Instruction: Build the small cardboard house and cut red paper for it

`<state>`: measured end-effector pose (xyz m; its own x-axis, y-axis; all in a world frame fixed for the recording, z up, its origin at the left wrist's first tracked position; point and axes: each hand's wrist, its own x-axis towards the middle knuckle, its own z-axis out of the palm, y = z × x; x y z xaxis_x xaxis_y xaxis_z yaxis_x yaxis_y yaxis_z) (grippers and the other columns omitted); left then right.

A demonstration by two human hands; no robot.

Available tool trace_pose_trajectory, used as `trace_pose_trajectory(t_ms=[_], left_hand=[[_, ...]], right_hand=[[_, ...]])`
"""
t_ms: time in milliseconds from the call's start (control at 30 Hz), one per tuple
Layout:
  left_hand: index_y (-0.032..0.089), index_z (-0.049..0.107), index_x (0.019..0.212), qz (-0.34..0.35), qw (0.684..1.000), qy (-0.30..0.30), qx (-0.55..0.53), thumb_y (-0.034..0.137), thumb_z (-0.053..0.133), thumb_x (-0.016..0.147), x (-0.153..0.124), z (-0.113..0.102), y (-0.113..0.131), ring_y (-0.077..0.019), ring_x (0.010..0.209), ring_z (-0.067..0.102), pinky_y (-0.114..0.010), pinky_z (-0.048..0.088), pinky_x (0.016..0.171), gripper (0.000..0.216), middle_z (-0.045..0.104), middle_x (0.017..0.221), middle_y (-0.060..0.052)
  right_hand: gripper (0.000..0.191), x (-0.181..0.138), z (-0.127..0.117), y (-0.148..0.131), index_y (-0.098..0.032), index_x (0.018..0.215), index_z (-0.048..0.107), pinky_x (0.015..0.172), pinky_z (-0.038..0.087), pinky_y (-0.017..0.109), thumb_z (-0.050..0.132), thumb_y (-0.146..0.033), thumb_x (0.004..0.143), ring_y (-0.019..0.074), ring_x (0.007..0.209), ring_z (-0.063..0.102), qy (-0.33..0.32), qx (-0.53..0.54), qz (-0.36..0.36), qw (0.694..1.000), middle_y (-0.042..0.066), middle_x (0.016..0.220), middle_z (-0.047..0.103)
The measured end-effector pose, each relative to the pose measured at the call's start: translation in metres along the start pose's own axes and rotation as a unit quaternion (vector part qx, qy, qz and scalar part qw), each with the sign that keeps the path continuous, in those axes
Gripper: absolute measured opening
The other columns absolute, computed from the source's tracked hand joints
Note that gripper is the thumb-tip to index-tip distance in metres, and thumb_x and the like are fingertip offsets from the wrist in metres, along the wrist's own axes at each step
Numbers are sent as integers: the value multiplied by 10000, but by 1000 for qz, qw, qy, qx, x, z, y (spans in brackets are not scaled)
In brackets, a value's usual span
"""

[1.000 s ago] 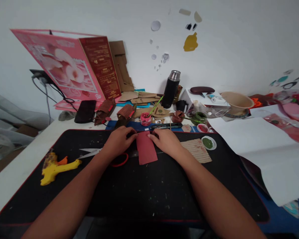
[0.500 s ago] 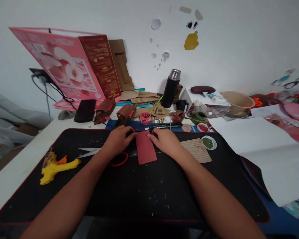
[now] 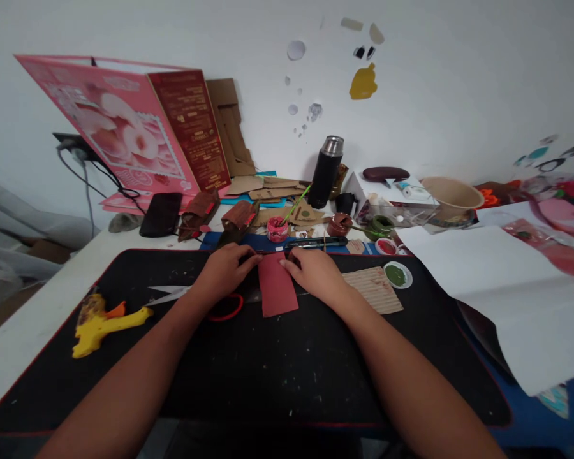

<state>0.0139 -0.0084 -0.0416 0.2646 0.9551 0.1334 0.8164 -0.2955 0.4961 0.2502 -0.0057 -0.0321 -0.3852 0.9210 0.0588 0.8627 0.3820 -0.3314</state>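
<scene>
Unmoved, red paper [image 3: 277, 290] lies between left hand [image 3: 224, 273] and right hand [image 3: 316, 274].

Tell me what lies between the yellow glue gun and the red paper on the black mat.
In the head view, scissors with a red handle lie there, blades toward the glue gun, and the left hand partly covers them.

On the mat [image 3: 268, 382] a paper strip [image 3: 277, 290] lies between the left hand [image 3: 224, 271] and the right hand [image 3: 316, 273]; scissors [image 3: 169, 295] and a glue gun [image 3: 103, 323] lie left, a cardboard piece [image 3: 375, 290] right, a flask [image 3: 326, 172] behind
</scene>
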Motion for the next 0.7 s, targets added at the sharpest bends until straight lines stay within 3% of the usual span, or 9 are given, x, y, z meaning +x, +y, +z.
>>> trace_pose_trajectory(t_ms=[700], left_hand=[[188, 756, 978, 5, 1000, 0, 12, 432, 527, 1002, -1, -1, 1, -246, 855, 660, -351, 462, 769, 336, 691, 892, -85]], right_hand=[[273, 0, -1, -3, -202, 959, 711, 629, 347, 306, 596, -440, 1029, 227, 790, 686, -8, -18, 8, 1000, 73, 858, 761]])
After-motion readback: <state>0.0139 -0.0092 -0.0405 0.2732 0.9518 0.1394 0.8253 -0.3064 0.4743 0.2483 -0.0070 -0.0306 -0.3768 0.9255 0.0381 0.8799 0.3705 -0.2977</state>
